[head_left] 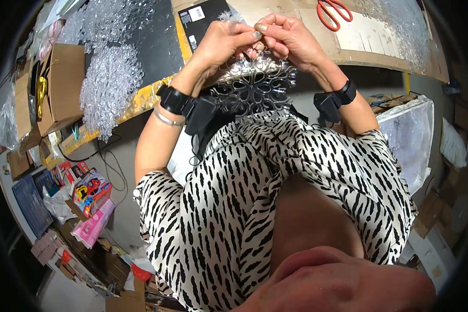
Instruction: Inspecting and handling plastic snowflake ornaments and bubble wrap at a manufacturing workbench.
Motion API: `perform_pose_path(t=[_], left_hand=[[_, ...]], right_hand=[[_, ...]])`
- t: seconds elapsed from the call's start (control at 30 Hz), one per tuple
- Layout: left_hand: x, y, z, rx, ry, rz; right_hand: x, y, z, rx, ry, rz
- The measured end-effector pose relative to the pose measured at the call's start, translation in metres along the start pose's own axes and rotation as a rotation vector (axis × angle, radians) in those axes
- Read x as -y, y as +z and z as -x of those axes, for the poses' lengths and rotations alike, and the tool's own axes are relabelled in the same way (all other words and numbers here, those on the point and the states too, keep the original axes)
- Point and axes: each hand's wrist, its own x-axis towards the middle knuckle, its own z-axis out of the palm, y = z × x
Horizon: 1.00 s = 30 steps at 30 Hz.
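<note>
At the table's near edge my left hand (226,41) and my right hand (288,39) meet, thumbs and fingertips pinched together. Between them is a clear looped plastic piece (229,18), part of it poking out past my left fingers. The exact spot they pinch is too small to make out. Just below the hands, a larger openwork of clear plastic loops (255,88) hangs over the edge toward my lap, its upper part partly hidden by my fingers.
Heaps of clear plastic loops (112,83) lie on the left of the table, with another pile (400,26) at the far right. Red-handled scissors (334,13) rest beyond my right hand. A black flat box (203,18) lies behind my left hand; a cardboard box (62,86) stands left.
</note>
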Motion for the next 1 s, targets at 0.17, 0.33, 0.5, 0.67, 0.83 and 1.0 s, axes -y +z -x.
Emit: perform_pose_path(t=[0.17,0.33,0.5,0.67,0.83,1.0], left_hand=[[-0.007,-0.011,-0.004,0.048,-0.043,-0.005],[-0.010,-0.001,0.015,0.030,-0.141,0.042],[-0.014,0.004,0.027,-0.021,-0.150,0.068],[-0.011,0.005,0.027,-0.040,-0.096,0.110],[-0.017,0.007,0.030,-0.053,-0.091,0.017],[-0.017,0.006,0.033,-0.067,-0.089,0.029]], right_hand=[[0.015,-0.007,-0.001,0.081,-0.016,0.188],[0.020,-0.016,0.008,0.145,0.139,0.354],[0.015,-0.022,0.010,0.172,0.114,0.137],[0.007,-0.021,0.011,0.235,0.110,-0.156],[0.007,-0.016,0.014,0.126,0.005,-0.057],[0.018,-0.005,0.023,0.053,0.092,0.267]])
